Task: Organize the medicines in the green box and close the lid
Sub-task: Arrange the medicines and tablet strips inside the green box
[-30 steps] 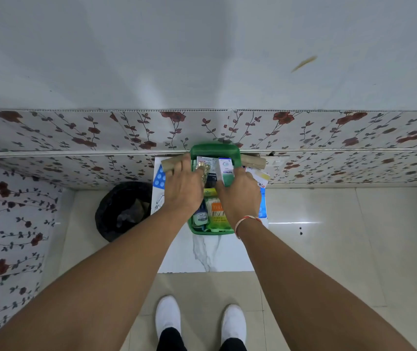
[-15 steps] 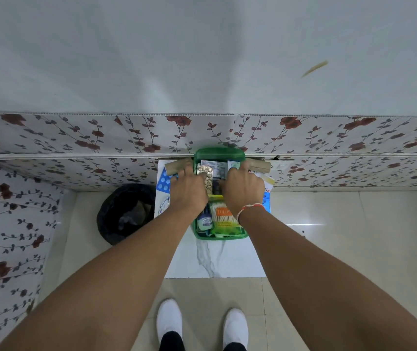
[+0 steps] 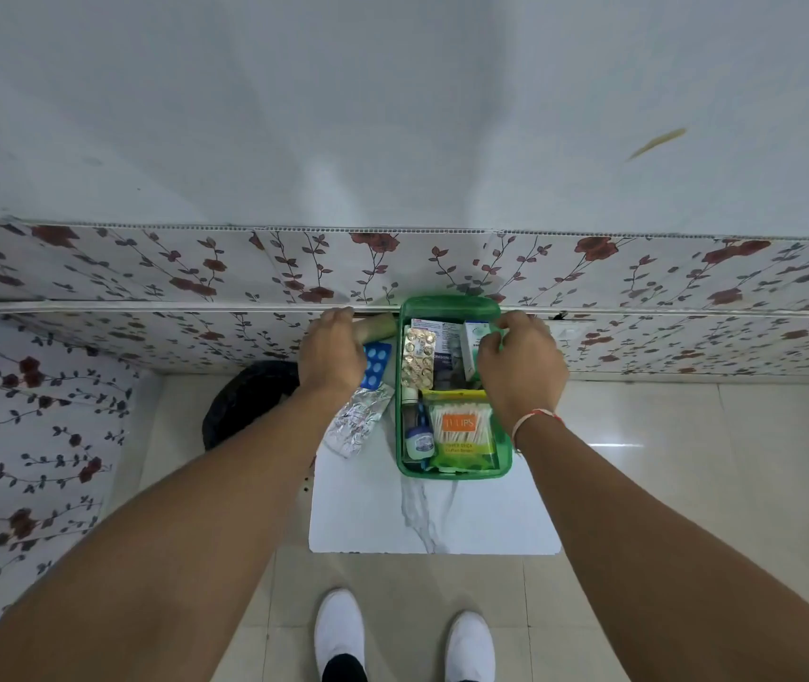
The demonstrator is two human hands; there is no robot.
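Here, green box on the white marble surface, long axis running toward the wall, lid up at the far end. Right hand over the far right rim, curled on a small white carton — left hand beside the box, grip state unclear, above blue blister pack.

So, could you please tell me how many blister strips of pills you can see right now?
3: a gold strip inside the green box, and a blue strip and a silver foil strip on the table left of it. The hands may hide others.
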